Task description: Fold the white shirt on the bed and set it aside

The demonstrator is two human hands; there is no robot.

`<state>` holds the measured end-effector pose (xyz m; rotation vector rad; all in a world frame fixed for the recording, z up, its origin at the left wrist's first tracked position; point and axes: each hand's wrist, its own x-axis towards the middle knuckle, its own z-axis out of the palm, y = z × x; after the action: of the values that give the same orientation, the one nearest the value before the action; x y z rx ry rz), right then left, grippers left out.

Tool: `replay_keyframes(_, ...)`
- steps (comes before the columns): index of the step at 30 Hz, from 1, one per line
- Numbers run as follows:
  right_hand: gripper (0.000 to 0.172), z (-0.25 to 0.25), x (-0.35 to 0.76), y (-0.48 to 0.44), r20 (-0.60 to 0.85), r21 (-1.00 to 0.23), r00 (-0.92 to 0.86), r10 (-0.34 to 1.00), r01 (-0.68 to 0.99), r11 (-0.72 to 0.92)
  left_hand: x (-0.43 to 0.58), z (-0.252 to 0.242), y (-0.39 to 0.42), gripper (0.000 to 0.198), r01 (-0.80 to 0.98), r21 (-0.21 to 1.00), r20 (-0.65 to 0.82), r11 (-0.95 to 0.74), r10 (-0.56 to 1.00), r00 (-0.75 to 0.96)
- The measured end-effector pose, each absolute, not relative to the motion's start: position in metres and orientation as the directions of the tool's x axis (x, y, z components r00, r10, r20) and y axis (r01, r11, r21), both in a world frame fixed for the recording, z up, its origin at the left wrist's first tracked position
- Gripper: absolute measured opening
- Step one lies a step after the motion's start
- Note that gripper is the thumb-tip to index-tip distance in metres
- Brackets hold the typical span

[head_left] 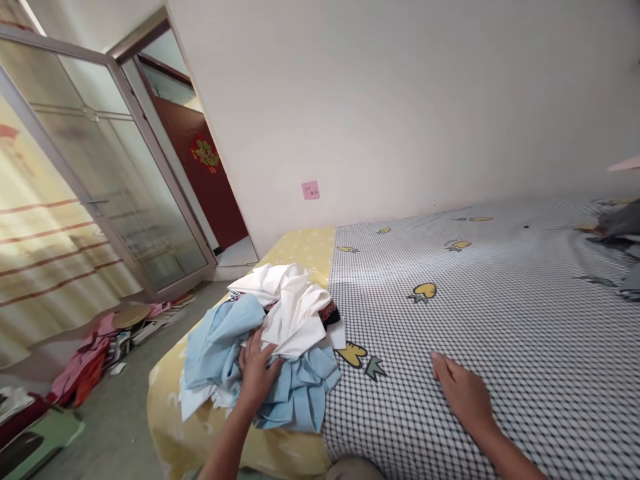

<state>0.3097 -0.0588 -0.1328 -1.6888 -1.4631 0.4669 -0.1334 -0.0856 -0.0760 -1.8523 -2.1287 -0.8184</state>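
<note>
A heap of clothes lies on the yellow end of the bed, with a white garment on top and a light blue garment spread beneath and around it. My left hand rests on this heap, fingers stretched out and thumb apart, touching the blue and white cloth. Dark patterned fabric peeks out under the white garment. To the right, my right hand is over the checked bedspread, its fingers curled together. Nothing shows in it, and its fingertips are partly hidden.
Grey clothes lie at the bed's far right. On the floor at left are pink and red cloth, a round tan object and a green plastic item. A glass door stands open beside the wall.
</note>
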Motion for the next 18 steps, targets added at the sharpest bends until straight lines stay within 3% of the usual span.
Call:
replay_keyframes(4, 0.06, -0.135, 0.311, -0.057, 0.228, -0.74, 0.242, 0.943, 0.672, 0.007, -0.107, -0.049, -0.092, 0.02, 0.816, 0.566, 0.405, -0.117, 0.902, -0.152)
replay_keyframes(7, 0.053, -0.133, 0.309, -0.053, 0.2, -0.693, 0.255, 0.946, 0.719, -0.047, -0.073, -0.041, -0.105, 0.022, 0.724, 0.623, 0.409, -0.295, 0.912, 0.02)
replay_keyframes(10, 0.049, -0.122, 0.293, -0.055, 0.2, -0.685, 0.22, 0.955, 0.728, -0.024, -0.039, -0.052, -0.118, 0.018, 0.75, 0.534, 0.396, -0.391, 0.899, 0.187)
replay_keyframes(14, 0.069, -0.102, 0.236, -0.068, 0.361, -0.627, -0.184, 0.914, 0.678, 0.384, -0.015, -0.07, -0.128, 0.025, 0.84, 0.344, 0.383, -0.421, 0.879, 0.284)
replay_keyframes(16, 0.055, -0.093, 0.205, -0.071, 0.323, -0.572, -0.36, 0.875, 0.663, 0.483, -0.015, -0.073, -0.128, 0.023, 0.872, 0.258, 0.384, -0.416, 0.873, 0.302)
replay_keyframes(18, 0.035, -0.083, 0.187, -0.064, 0.276, -0.6, -0.408, 0.87, 0.634, 0.488, -0.023, -0.076, -0.128, 0.017, 0.902, 0.163, 0.407, -0.4, 0.86, 0.307)
